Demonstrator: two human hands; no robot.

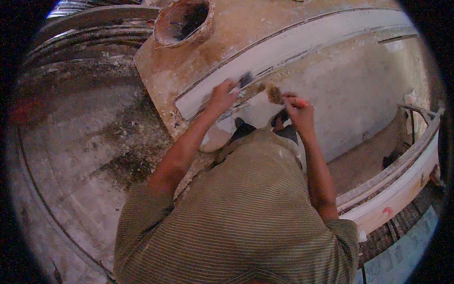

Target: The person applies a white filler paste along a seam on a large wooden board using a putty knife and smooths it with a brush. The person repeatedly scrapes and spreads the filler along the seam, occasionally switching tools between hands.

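Note:
My left hand (223, 97) is closed around a small dark tool (245, 79), blurred by motion, whose kind I cannot make out. Its end is over the long white strip (293, 54), which looks like a moulding and lies across a stained board. To the right, the fingers of my right hand (301, 112) are pinched on a thin tool with a reddish-orange part near the fingers. A brown rounded lump (274, 94) shows at this tool's far end; whether it is a tool head or material is unclear. My hands are apart.
A crusted bucket (183, 23) with a dark inside stands at the back of the tan board (236, 23). Curved pieces (90, 38) are stacked at the far left. A curved white piece (402, 175) lies at the right. Dark debris (127, 165) covers the floor at left.

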